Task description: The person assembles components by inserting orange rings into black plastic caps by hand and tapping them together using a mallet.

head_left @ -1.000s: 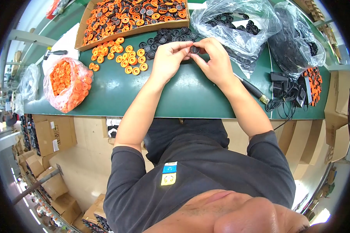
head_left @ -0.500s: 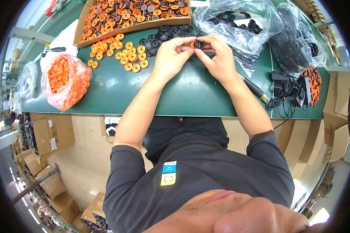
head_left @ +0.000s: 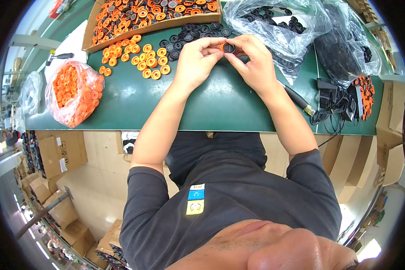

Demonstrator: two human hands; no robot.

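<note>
Between the fingertips of both hands is a small round part [head_left: 228, 47], black on the side facing right and orange on its left edge. My left hand [head_left: 199, 60] pinches its orange edge, and my right hand [head_left: 252, 58] grips the black side with thumb and forefinger. Both hands are raised over the green table [head_left: 135, 103]. Just left of my left hand lie loose black round caps [head_left: 179, 46] and, farther left, loose orange rings [head_left: 156, 74]. Where the fingers overlap, some of the part is hidden.
Behind the loose pieces stands a cardboard box [head_left: 162, 21] heaped with orange-and-black parts. A clear bag of orange pieces [head_left: 74, 94] sits at left; bags with black pieces [head_left: 279, 31] lie at right. Near them are a black-handled tool [head_left: 299, 99], cables [head_left: 330, 112] and a hammer [head_left: 60, 56].
The part has turned slightly between my fingers, so more of its black round face shows. Both hands stay close together, and the view has shifted a little.
</note>
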